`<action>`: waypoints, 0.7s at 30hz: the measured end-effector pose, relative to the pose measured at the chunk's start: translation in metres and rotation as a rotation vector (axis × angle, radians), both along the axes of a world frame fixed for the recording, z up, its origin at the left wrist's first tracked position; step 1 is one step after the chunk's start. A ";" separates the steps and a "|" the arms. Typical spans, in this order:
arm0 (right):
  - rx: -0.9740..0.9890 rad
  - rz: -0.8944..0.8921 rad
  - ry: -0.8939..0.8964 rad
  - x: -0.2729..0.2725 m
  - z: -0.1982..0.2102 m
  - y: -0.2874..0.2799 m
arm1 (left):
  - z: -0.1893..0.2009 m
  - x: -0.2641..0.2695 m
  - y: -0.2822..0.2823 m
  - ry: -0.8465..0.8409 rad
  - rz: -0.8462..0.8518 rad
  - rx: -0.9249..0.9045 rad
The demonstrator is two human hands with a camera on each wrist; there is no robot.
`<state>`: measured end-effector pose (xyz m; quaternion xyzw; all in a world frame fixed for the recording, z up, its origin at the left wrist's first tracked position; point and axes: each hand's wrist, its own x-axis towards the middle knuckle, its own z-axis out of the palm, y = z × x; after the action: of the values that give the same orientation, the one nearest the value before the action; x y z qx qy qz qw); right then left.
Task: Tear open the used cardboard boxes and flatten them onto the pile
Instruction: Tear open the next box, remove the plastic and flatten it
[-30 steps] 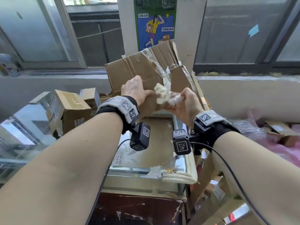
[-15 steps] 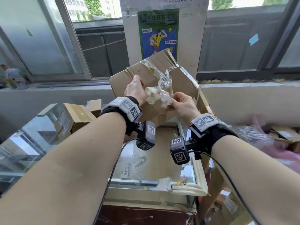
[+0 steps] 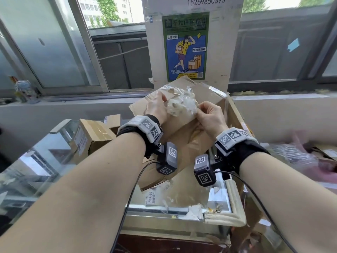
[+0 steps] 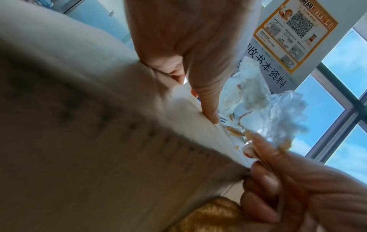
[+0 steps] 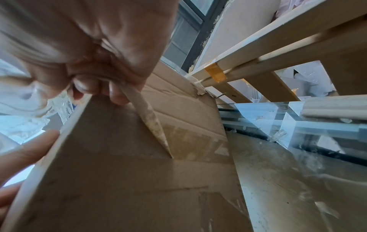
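Tape (image 3: 182, 105) pinched in right hand (image 3: 209, 119), left hand (image 3: 156, 108) gripping cardboard box (image 3: 184, 141) edge; best peeled low along seam, panel braced against tearing.

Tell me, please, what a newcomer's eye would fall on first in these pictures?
First, the two hands meeting at the centre of the head view: the left hand grips the upper edge of a torn cardboard box while the right hand pinches a strip of tape peeling off it, beside a crumpled wad of clear tape. Behind them, a green and blue poster hangs on the pillar between the windows.
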<state>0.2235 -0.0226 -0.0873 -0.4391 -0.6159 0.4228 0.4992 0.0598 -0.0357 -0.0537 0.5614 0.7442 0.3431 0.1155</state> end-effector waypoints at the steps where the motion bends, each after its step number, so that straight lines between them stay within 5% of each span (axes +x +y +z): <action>1: -0.004 0.035 0.012 -0.001 0.000 -0.001 | -0.001 -0.002 0.000 0.008 -0.002 -0.015; 11: -0.080 -0.038 0.014 0.015 -0.028 0.001 | -0.009 -0.003 -0.011 0.436 -0.140 -0.243; 21: -0.086 -0.036 0.010 0.006 -0.036 -0.002 | -0.013 0.002 -0.018 0.531 -0.119 -0.254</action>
<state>0.2296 -0.0246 -0.1236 -0.4689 -0.5868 0.4419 0.4904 0.0618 -0.0541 -0.0667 0.6553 0.7510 0.0808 0.0061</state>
